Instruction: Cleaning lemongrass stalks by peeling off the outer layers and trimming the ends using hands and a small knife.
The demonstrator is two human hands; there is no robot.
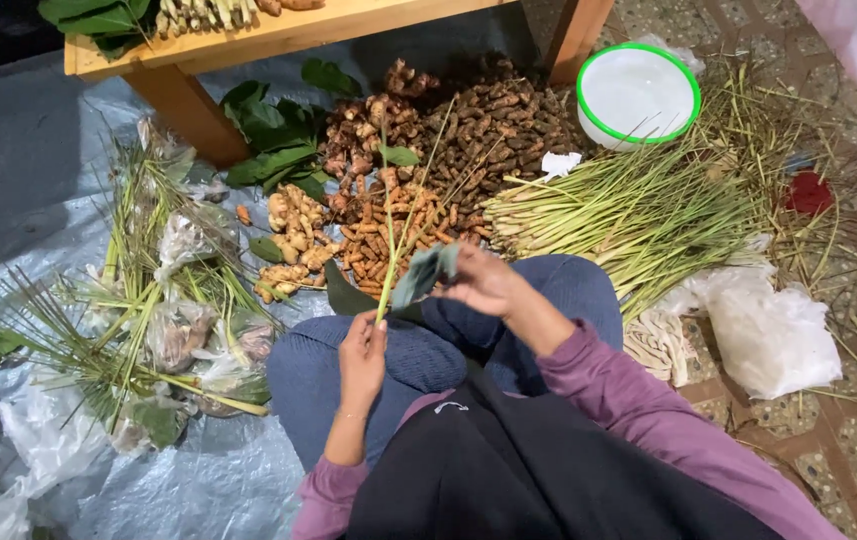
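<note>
Holding a thin green stalk (pixel 385 255) upright over my lap, left hand (pixel 361 358) pinched shut on its lower end at about 6 o'clock of centre. Right hand (pixel 485 283) at 3 o'clock of the stalk, fingers closed on a folded green leaf (pixel 425 272) that touches the stalk partway up; whether it wraps fully around, I cannot tell.

Finished side, as I judge it: at 9 o'clock, on the grey sheet (pixel 38 180) over the floor, a heap of bundles (pixel 173 310), clear little bags with stalks and leaves sticking out. Several are there, so a fair part looks done.

Stock left, all ahead of my knees:
- roots (pixel 448 150) at 12 o'clock, brown and orange, a large heap
- loose leaves (pixel 273 140) at 11 o'clock, beside the leg of the wooden surface (pixel 278 35)
- long stalks (pixel 638 205) at 2 o'clock, a thick pile
- white bowl (pixel 636 92) with green rim at 1 o'clock, nothing seen inside
- white bags (pixel 768 335) at 3 o'clock on the tiled floor

Judgement: midway or earlier; the raw heaps outweigh the made bundles, and the one in my grip is only begun.
</note>
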